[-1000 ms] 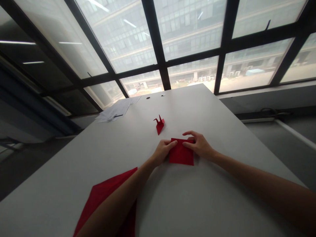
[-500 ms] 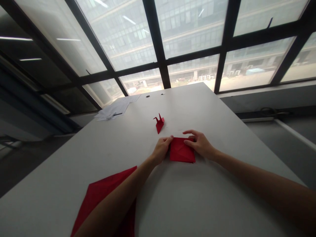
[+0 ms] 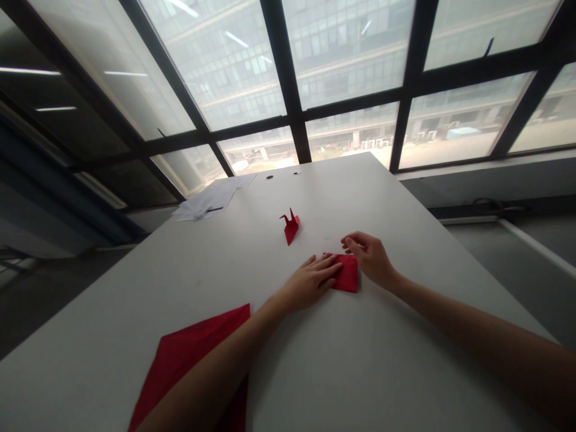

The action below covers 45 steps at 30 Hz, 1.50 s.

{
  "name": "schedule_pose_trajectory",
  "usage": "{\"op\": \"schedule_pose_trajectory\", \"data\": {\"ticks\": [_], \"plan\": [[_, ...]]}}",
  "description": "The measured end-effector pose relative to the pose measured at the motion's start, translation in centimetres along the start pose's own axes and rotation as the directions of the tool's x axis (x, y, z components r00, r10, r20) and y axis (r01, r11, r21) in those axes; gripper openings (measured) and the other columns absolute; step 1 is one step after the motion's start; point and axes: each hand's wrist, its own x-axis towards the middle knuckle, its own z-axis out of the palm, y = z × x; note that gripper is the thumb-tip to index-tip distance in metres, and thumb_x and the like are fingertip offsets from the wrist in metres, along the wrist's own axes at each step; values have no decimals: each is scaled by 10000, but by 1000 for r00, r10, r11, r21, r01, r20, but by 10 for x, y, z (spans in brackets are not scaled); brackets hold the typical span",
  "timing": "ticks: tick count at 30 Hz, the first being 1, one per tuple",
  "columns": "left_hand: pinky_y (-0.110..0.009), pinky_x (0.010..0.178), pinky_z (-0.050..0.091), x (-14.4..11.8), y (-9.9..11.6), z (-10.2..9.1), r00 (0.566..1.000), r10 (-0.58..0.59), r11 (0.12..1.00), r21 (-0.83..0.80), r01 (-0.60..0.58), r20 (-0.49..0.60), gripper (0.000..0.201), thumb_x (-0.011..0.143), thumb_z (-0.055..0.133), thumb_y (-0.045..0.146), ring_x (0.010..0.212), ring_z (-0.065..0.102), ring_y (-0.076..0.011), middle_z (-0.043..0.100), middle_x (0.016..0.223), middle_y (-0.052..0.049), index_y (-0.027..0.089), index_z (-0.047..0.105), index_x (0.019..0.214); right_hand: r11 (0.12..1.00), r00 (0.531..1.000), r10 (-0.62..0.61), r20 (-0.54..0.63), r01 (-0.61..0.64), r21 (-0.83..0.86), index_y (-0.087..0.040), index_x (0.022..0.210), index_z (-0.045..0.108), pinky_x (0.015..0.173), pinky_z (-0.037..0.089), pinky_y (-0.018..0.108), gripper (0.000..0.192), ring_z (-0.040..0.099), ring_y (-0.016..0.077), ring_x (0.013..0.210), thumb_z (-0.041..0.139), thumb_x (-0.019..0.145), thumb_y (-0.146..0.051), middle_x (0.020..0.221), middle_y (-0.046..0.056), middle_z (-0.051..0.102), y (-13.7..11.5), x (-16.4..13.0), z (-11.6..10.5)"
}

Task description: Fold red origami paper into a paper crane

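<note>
A small square of folded red paper point(image 3: 346, 277) lies flat on the white table. My left hand point(image 3: 310, 282) rests palm down over its left part, fingers stretched out and spread on it, hiding that side. Close by its upper right corner, my right hand point(image 3: 372, 259) is raised a little, thumb and fingers curled together, with nothing visible in them. Beyond both hands stands a finished red paper crane point(image 3: 291, 230).
A larger red sheet point(image 3: 189, 348) lies at the front left, partly under my left forearm. White papers point(image 3: 209, 197) with a dark pen point(image 3: 215, 209) on them lie at the far left of the table point(image 3: 382, 360). Large windows stand behind.
My left hand has gone from pinching the folded paper's left edge to lying flat on top of it. My right hand has let go of the paper and curled its fingers.
</note>
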Motion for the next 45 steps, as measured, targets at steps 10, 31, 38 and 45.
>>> {"op": "schedule_pose_trajectory", "data": {"ticks": [10,31,38,45], "plan": [[-522,1215,137,-4,1,-9,990,70,996,42,-76,122,534,987,435,521,1511,105,-311,89,1641,-41,382,355,1497,925,922,340,-183,-293,244,-164,824,668,767,606,380,204,673,227,893,548,879,-319,939,113,694,16,15,-8],[-447,1231,189,-2,7,-5,997,66,997,37,-64,-43,450,1019,406,407,1443,352,-204,484,1492,-54,281,456,1448,773,991,-92,92,130,-620,-199,761,709,756,447,277,255,647,188,772,482,806,-92,835,68,734,6,1,-15],[-386,1084,424,3,-2,1,952,-182,982,-94,163,-246,267,979,480,275,1134,627,-207,668,1240,-49,253,662,1173,775,898,-160,409,371,-511,-214,742,700,760,454,297,229,637,189,761,520,788,-81,794,45,723,-12,-21,-1],[-417,1158,338,4,-8,9,965,-119,983,-163,82,-234,335,987,458,230,1272,546,-221,627,1325,-35,300,662,1243,926,977,210,33,-210,314,-179,860,707,760,582,373,199,703,223,824,541,854,-288,893,94,744,-4,-1,-2]]}}
